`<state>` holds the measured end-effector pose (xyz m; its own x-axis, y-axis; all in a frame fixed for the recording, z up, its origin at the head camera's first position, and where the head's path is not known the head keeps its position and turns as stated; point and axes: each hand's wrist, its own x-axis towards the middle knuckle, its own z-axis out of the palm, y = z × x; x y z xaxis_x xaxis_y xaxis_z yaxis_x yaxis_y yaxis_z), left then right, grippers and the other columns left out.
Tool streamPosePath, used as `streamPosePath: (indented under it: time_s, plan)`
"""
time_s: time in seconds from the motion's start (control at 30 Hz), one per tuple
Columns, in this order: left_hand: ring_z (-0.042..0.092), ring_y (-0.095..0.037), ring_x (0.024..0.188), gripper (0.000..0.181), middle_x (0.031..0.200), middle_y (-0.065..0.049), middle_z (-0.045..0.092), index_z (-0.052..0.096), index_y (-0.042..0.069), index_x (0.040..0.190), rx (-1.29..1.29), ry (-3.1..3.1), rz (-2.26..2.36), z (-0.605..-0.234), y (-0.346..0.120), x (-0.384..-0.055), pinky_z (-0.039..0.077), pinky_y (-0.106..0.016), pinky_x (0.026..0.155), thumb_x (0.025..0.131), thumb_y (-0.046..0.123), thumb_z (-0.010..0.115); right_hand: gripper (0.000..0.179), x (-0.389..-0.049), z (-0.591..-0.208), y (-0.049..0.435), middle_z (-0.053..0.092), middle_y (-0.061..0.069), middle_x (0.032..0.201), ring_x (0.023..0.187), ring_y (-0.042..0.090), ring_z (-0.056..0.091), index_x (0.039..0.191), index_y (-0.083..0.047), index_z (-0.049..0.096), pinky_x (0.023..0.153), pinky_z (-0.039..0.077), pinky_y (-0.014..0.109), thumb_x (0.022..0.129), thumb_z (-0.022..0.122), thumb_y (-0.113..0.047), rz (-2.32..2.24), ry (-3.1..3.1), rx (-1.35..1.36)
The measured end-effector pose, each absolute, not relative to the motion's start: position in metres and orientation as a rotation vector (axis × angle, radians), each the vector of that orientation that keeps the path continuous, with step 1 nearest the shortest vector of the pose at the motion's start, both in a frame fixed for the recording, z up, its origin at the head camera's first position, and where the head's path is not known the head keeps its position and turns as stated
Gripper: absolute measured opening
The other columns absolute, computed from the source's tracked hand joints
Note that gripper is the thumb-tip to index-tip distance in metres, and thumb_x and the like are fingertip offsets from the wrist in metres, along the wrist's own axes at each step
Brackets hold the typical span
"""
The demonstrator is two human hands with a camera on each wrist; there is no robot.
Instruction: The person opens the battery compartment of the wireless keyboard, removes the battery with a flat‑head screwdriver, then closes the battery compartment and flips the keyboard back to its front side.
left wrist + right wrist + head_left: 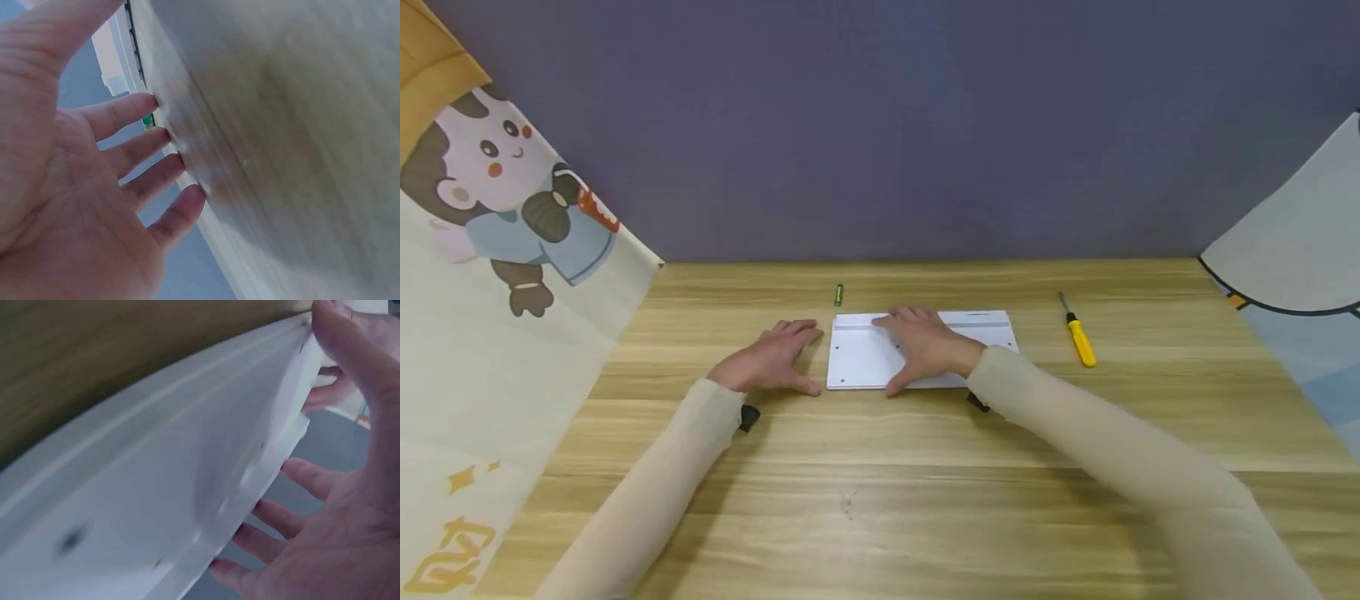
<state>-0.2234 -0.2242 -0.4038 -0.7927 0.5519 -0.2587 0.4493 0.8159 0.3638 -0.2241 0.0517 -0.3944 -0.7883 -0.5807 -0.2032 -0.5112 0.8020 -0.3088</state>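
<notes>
A white keyboard lies underside up on the table, with small dark screw spots and a raised bar along its far side. My right hand spans it near the middle, thumb at the near edge and fingers at the far edge. In the right wrist view, those fingertips touch the rim of the keyboard. Just off the left end, my left hand holds nothing. Its fingers are spread, and the left wrist view has their tips at the wooden surface. Part of the underside is hidden beneath my right hand.
Behind the keyboard's left corner is a small green battery. To the right lies a screwdriver with a yellow handle, its tip pointing away. A dark panel rises at the table's back edge, and a printed cartoon sheet hangs at left.
</notes>
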Motion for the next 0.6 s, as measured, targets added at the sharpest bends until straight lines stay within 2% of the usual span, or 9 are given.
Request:
streamPosePath:
  time_s: [0.1, 0.23, 0.6]
  plan:
    - [0.014, -0.035, 0.139, 0.1, 0.154, -0.013, 0.018, 0.029, 0.006, 0.148, 0.772, 2.658, 0.375, -0.405, -0.223, -0.224, 0.016, -0.056, 0.108, 0.072, 0.052, 0.076, 0.114, -0.225, -0.395, 0.04, 0.021, 0.015, 0.151, 0.136, 0.036, 0.018, 0.151, -0.019, 0.024, 0.109, 0.013, 0.054, 0.06, 0.082, -0.058, -0.298, 2.703, -0.834]
    - [0.015, -0.036, 0.138, 0.1, 0.154, -0.014, 0.018, 0.03, 0.005, 0.148, 0.783, 2.67, 0.345, -0.405, -0.221, -0.223, 0.016, -0.058, 0.107, 0.072, 0.052, 0.076, 0.114, -0.226, -0.395, 0.032, 0.025, 0.014, 0.149, 0.134, 0.033, 0.022, 0.151, -0.02, 0.024, 0.107, 0.017, 0.054, 0.061, 0.082, -0.058, -0.236, 2.724, -0.842]
    - [0.016, -0.035, 0.138, 0.098, 0.155, -0.013, 0.016, 0.028, 0.007, 0.149, 0.773, 2.675, 0.307, -0.407, -0.222, -0.221, 0.016, -0.061, 0.106, 0.075, 0.052, 0.073, 0.111, -0.23, -0.398, 0.028, 0.036, 0.01, 0.143, 0.13, 0.027, 0.031, 0.147, -0.019, 0.033, 0.106, 0.023, 0.05, 0.056, 0.081, -0.062, -0.23, 2.776, -0.878]
